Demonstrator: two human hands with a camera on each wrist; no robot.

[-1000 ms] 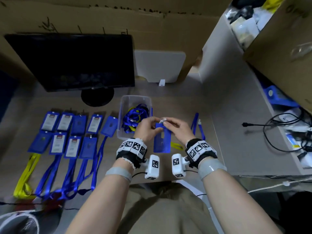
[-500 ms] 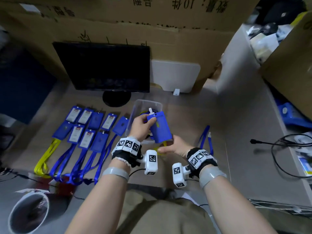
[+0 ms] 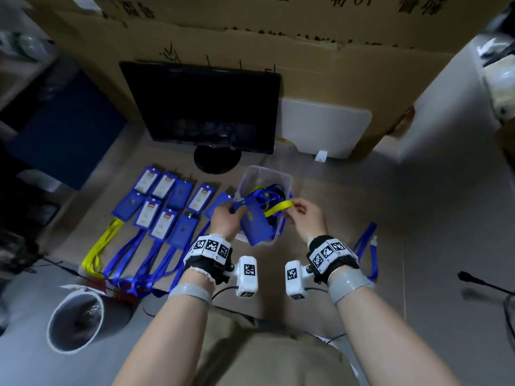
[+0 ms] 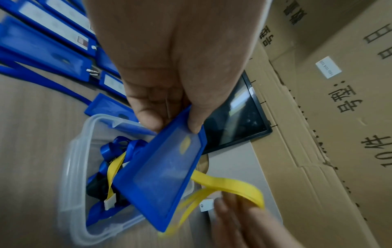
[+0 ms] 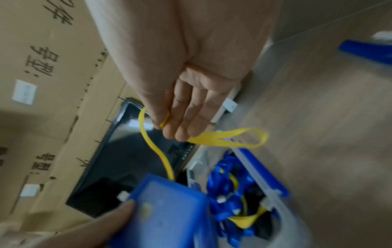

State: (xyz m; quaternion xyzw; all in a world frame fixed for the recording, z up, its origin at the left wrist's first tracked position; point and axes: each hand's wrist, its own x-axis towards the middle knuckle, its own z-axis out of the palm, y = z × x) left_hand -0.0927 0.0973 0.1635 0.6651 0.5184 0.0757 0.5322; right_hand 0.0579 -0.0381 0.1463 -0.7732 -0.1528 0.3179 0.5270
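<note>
My left hand point(image 3: 224, 218) pinches the top corner of a blue badge holder point(image 3: 255, 222) point(image 4: 165, 169) and holds it tilted above a clear plastic box point(image 3: 284, 179) point(image 4: 72, 167). A yellow lanyard point(image 3: 278, 207) point(image 5: 224, 138) runs from the holder to my right hand point(image 3: 302, 214), which pinches it between thumb and fingers point(image 5: 180, 124) over the box's right side. Inside the box lies a tangle of blue and yellow lanyards point(image 5: 233, 189).
Two rows of blue badge holders point(image 3: 167, 201) with blue and yellow lanyards lie on the table to the left. A black monitor point(image 3: 206, 107) stands behind the box, cardboard boxes point(image 3: 306, 37) behind it. A loose blue lanyard point(image 3: 367, 246) lies at right, a white bin point(image 3: 75, 321) lower left.
The right hand left the holder's lower edge and took hold of a yellow lanyard from the box. The left hand still holds the blue holder, now lower over the box.
</note>
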